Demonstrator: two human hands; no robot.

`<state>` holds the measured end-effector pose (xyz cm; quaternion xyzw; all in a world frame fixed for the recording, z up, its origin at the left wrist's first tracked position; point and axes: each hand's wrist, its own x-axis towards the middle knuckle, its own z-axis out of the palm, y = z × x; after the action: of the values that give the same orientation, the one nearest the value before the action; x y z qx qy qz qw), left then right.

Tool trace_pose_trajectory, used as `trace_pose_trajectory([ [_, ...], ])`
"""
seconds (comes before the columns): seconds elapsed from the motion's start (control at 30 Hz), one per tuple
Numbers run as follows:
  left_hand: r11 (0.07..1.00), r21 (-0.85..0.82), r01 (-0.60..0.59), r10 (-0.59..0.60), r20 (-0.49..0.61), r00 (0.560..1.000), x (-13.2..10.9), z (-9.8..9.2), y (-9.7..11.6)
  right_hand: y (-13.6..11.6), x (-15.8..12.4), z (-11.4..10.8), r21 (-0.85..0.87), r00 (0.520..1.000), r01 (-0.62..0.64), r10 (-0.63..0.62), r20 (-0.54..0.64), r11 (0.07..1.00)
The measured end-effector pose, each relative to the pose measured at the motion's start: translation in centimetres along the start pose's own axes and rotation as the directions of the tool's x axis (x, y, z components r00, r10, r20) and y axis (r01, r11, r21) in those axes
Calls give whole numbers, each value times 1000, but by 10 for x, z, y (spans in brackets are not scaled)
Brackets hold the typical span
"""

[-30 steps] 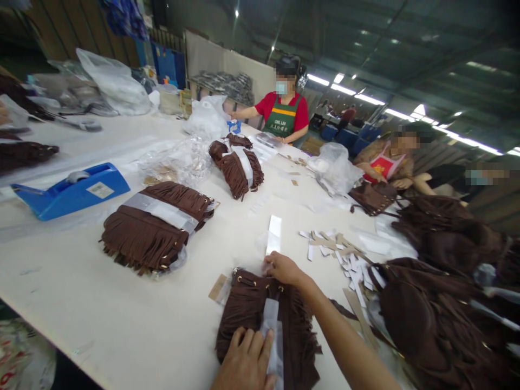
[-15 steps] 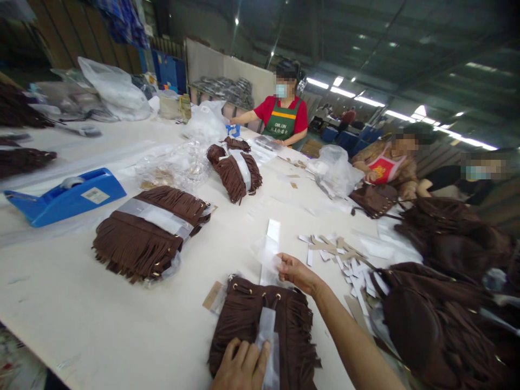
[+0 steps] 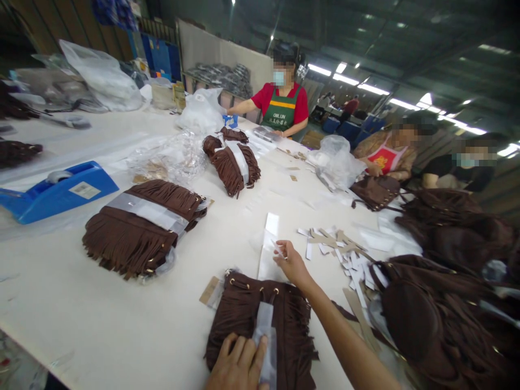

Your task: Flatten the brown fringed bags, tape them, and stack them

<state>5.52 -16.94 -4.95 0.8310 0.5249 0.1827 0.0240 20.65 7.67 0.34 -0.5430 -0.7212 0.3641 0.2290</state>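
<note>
head view: the near fringed bag [image 3: 235, 317] lies under the left hand [image 3: 239, 360], loose fingers resting on its pale band [image 3: 264, 322], clasping nothing; the right hand [image 3: 291, 264] seems to pinch clear film [image 3: 277, 248]. two other bags [image 3: 130, 244] are already banded; this one looks unfinished. paper scraps [image 3: 357, 269] and heaped dark bags [image 3: 414, 309] crowd the right.

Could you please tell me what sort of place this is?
Probably a bag factory or workshop: fringed brown bags and a blue tape dispenser are on a white table, with a co-worker in a green apron across it.
</note>
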Motion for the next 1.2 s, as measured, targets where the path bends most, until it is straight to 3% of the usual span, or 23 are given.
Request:
trace_pose_trajectory([
  [0.23,991,-104,80,-73,73,995,-1,-11,7,-2,19,-10,81,995,-75,80,-55,994],
  [0.47,984,-127,125,-111,112,987,0,-41,15,-36,15,-19,-76,999,30,-33,-28,997],
  [0.63,988,-105,111,-97,129,987,0,-50,19,-70,-9,-27,-289,983,170,-182,-13,942],
  [0.8,992,-80,93,-84,111,990,-2,-48,21,-93,-44,-31,-397,958,274,-287,28,876],
  [0.93,994,-46,95,-90,92,992,-3,-49,22,-102,-81,-28,-460,932,345,-359,61,818],
  [1.2,995,-9,94,-93,94,991,-2,-56,25,-99,-141,-5,-719,884,381,-456,100,581],
])
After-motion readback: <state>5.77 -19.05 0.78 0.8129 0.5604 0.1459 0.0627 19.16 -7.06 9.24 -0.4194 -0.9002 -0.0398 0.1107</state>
